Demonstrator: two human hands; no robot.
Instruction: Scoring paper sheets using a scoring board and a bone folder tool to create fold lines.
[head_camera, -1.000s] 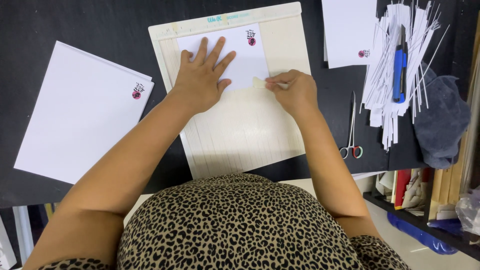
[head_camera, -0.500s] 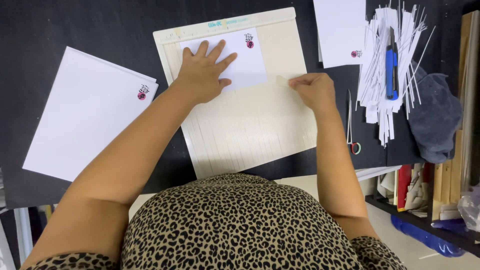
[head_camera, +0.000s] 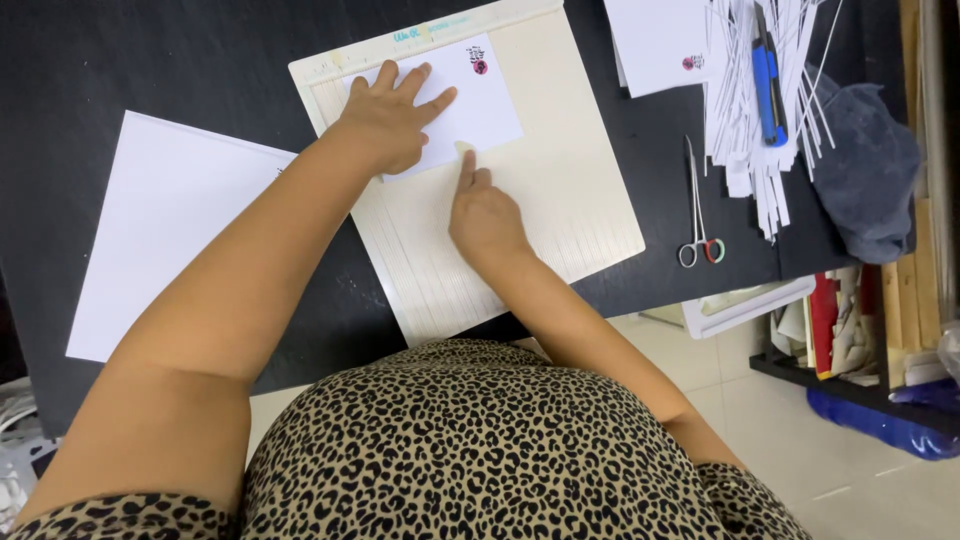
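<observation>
White card (head_camera: 470, 110) on the scoring board (head_camera: 560, 190): your left hand (head_camera: 385, 120) lies flat, open, pinning it; right hand (head_camera: 485, 215), index out, holds nothing. Uneven pressure could skew it.

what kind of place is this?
Likely a paper-craft workbench: a cream scoring board under a white card, a heap of paper strips, and small scissors on a black table.
</observation>
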